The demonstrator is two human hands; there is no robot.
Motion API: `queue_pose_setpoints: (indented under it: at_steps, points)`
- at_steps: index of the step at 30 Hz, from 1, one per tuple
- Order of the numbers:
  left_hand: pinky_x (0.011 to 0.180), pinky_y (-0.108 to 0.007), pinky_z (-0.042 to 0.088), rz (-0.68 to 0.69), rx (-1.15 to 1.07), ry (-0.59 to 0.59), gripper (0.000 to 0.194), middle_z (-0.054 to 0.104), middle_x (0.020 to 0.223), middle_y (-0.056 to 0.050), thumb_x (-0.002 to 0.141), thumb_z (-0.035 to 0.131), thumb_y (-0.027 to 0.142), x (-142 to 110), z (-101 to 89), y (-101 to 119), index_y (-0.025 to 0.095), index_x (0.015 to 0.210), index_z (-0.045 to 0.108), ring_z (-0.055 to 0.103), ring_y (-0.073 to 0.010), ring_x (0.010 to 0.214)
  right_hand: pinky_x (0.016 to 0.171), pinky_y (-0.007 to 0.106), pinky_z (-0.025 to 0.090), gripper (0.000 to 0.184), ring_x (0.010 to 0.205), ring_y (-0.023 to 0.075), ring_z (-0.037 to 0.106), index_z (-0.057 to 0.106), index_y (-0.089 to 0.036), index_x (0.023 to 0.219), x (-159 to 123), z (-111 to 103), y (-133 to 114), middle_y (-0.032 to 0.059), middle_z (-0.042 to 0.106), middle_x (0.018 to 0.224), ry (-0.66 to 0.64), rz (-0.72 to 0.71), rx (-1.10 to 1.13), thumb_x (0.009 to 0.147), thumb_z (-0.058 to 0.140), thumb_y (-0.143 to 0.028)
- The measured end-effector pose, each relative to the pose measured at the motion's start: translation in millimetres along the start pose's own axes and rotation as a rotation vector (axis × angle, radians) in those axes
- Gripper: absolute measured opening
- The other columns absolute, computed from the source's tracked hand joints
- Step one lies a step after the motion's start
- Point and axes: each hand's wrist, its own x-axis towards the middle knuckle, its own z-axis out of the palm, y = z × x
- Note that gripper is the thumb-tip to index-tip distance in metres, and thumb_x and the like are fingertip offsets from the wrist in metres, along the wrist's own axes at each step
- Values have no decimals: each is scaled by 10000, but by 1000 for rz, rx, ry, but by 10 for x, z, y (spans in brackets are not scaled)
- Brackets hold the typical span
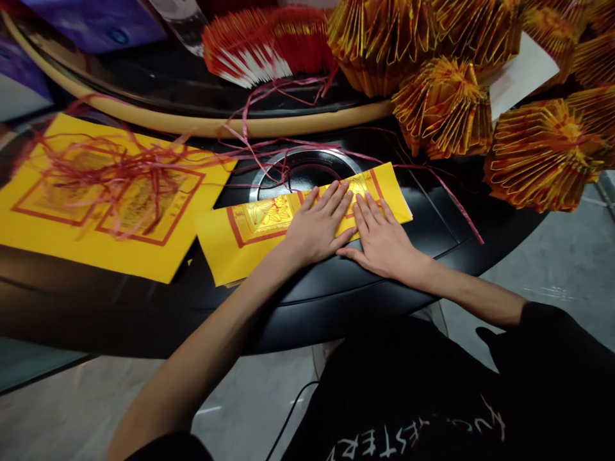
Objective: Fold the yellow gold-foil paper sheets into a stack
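A folded strip of yellow joss paper (262, 221) with red frames and gold print lies slantwise on the black table. My left hand (319, 224) rests flat on its middle, fingers stretched out. Right beside it, my right hand (384, 240) also lies flat, its fingertips on the strip and its palm near the table edge. The two thumbs nearly meet. To the left is a wider yellow sheet (175, 259) with two red-framed prints, partly covered by a tangle of pink-red raffia strings (139, 173).
Several pleated gold paper bundles (446, 109) crowd the back right, with a white card (521, 73) among them. A red-and-white fanned paper bundle (269, 51) stands behind a curved tan rim (202, 125). Purple packages (103, 25) sit at the back left.
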Motion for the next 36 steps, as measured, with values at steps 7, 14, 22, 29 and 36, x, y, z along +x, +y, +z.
queue_pose_setpoints:
  at_steps: [7, 14, 22, 29, 36]
  points:
    - [1329, -475, 97, -9, -3, 16, 788, 229, 1766, -134, 1061, 357, 564, -5, 15, 1, 171, 1713, 153, 195, -295, 1646, 1338, 535, 108, 1070, 1650, 350, 132, 252, 50, 1648, -141, 26, 135, 257, 191, 1738, -10, -5, 6, 997, 269, -799]
    - [1326, -482, 95, -13, -14, -5, 780, 228, 1764, -148, 1071, 319, 574, -6, -10, -2, 159, 1711, 157, 182, -299, 1649, 1332, 553, 108, 1051, 1648, 354, 142, 272, 39, 1645, -424, 37, 286, 260, 195, 1737, 11, 52, 11, 1002, 277, -792]
    - [1325, -486, 88, -1, -21, -29, 780, 208, 1769, -156, 1082, 277, 593, -6, -35, -25, 158, 1713, 137, 160, -297, 1653, 1323, 590, 99, 960, 1647, 351, 149, 262, -6, 1663, -674, 57, 423, 237, 217, 1739, 26, 96, -23, 1035, 280, -732]
    - [1327, -484, 103, -16, 23, -20, 775, 244, 1759, -152, 1080, 317, 569, 4, -10, -3, 152, 1711, 153, 180, -298, 1649, 1310, 637, 136, 936, 1617, 380, 252, 328, 0, 1641, -737, -242, 474, 264, 356, 1680, 2, 6, -90, 1050, 214, -716]
    - [1327, -485, 114, -17, 42, -3, 775, 263, 1750, -170, 1080, 297, 579, 13, 13, 20, 107, 1690, 223, 186, -291, 1649, 1335, 592, 134, 965, 1626, 370, 226, 356, -15, 1636, -97, -389, 262, 226, 360, 1692, -16, -200, -13, 1029, 235, -756]
